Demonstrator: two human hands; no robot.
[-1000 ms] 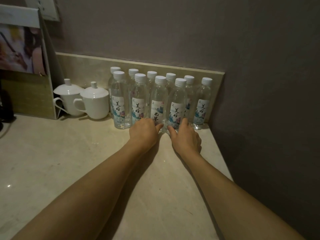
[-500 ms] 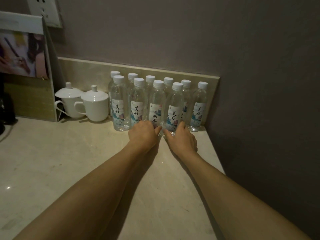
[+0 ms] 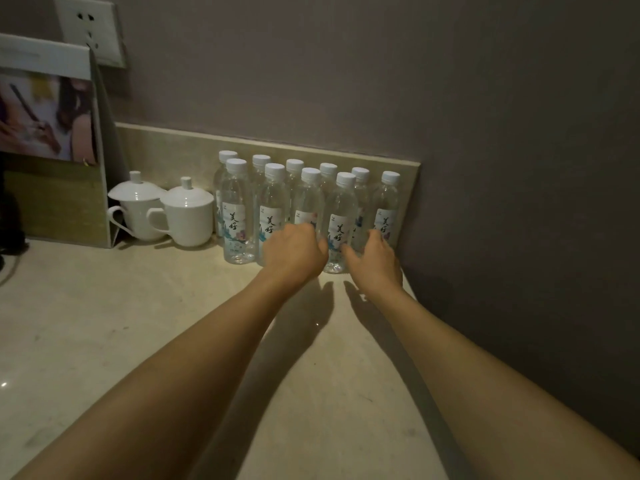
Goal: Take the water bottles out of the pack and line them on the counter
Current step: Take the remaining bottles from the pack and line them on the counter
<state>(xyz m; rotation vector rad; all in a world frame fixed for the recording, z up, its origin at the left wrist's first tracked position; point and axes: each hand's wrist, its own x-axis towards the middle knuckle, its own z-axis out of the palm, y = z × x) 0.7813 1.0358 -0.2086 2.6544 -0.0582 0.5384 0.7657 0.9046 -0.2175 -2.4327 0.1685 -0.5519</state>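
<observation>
Several clear water bottles (image 3: 236, 216) with white caps and printed labels stand upright in two rows against the backsplash. My left hand (image 3: 294, 252) hovers in front of the third front-row bottle (image 3: 309, 197), knuckles toward me and fingers curled. Whether those fingers hold the bottle is hidden. My right hand (image 3: 375, 259) is just right of the fourth front-row bottle (image 3: 341, 216), with relaxed fingers reaching toward the bottles behind it. Both hands are raised off the counter (image 3: 138, 323) and cast shadows on it. No pack is in view.
Two white lidded cups (image 3: 188, 216) stand left of the bottles. A standing display card (image 3: 52, 140) is at the far left, below a wall socket (image 3: 90, 29). A dark wall (image 3: 519, 202) closes the right side at the counter's edge.
Both hands have lifted from the counter at the bottle bases to label height. The view has tilted up, showing more of the wall socket.
</observation>
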